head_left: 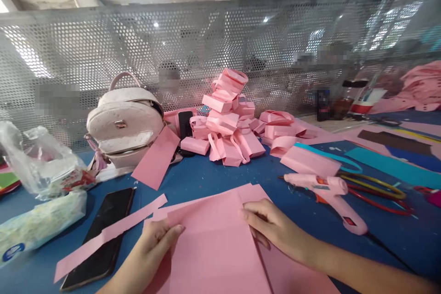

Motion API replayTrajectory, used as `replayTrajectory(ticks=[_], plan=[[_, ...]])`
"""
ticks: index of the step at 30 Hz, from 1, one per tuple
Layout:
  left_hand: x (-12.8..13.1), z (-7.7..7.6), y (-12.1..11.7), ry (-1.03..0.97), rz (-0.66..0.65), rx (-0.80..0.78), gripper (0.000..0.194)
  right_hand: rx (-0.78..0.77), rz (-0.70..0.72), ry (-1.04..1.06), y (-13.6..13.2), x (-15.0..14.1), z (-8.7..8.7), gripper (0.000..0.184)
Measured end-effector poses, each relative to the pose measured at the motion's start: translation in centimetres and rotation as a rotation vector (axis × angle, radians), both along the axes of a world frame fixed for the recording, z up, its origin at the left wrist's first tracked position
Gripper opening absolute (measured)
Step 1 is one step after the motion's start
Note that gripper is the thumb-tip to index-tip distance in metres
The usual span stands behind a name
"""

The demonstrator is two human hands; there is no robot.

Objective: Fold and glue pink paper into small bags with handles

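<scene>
Pink paper [215, 248], blue table [203, 175], perforated screen [117, 41]

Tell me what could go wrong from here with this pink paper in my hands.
The pink sheet could crease where your left hand and right hand grip it. The glue gun lies near your right hand, its black cord running toward your right forearm, which might snag it. I can't tell whether the gun is hot. The tall pile of folded pink paper pieces looks loosely stacked, so a bump could topple it.
</scene>
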State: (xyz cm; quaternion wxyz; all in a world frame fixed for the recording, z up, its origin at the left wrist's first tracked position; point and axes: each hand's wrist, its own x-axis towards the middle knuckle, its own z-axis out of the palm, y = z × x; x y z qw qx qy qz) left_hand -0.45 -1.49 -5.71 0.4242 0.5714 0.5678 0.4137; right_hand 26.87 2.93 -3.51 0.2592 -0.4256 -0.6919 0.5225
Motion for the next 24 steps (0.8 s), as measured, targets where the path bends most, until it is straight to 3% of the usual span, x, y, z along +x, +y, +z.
replayTrajectory(ticks=[3,8,12,24], plan=[[0.1,-0.2,-0.3,0.068,0.032,0.015,0.056,0.028,-0.011,-0.019,-0.1,0.1,0.0,0.061],[-1.0,-0.8,-0.1,0.210,-0.097,-0.073,0.058,0.043,0.020,0.007,0.0,0.4,-0.4,0.064],[-1.1,-0.9,-0.2,0.267,-0.085,-0.080,0.058,-0.007,0.000,0.072,0.2,0.4,-0.5,0.063],[-0.8,-0.5,-0.3,0.238,-0.133,0.123,0.049,-0.037,-0.042,0.081,0.5,0.3,-0.2,0.064]])
